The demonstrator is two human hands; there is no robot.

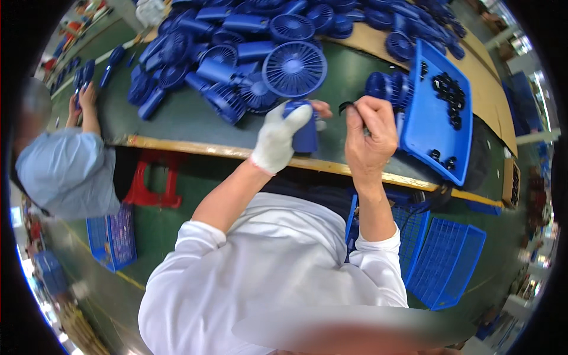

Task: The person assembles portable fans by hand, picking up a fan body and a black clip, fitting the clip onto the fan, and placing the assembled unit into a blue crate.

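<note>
My left hand (277,136), in a white glove, is wrapped round the handle of a blue handheld fan (304,139). The fan's round slatted head points away from me, above the bench's near edge. Bare and a short way to the right, my right hand (373,133) pinches a small black curved piece (345,106) between thumb and fingers. A gap separates that piece from the fan. To the right of this hand, a blue tray (423,130) holds many small black parts (451,94).
Blue handheld fans (225,71) lie heaped along the far side of the green bench (195,127). Cardboard (491,94) lies at the far right. Blue crates (447,260) stand below at right. A co-worker (68,168) sits at left beside a red stool (155,180).
</note>
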